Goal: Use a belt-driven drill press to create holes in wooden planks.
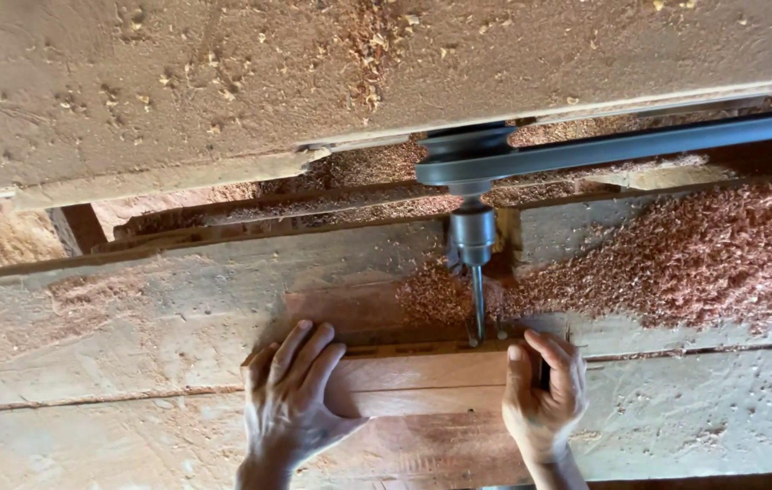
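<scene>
A reddish-brown wooden board (427, 381) lies flat on the dusty wooden bench (132, 308). My left hand (293, 399) presses flat on the board's left part, fingers spread toward its far edge. My right hand (545, 395) grips the board's right end, thumb on top and fingers curled over the end. A thin metal drill bit (478, 304) held in a grey chuck (473, 234) points at the board's far edge, its tip touching the wood between my hands. A groove runs along that far edge.
A dark belt (640, 145) runs from the right onto a pulley (465, 150) above the chuck. Heaps of reddish wood shavings (703, 259) lie to the right and behind the bit. A wide dusty plank (222, 82) spans the back.
</scene>
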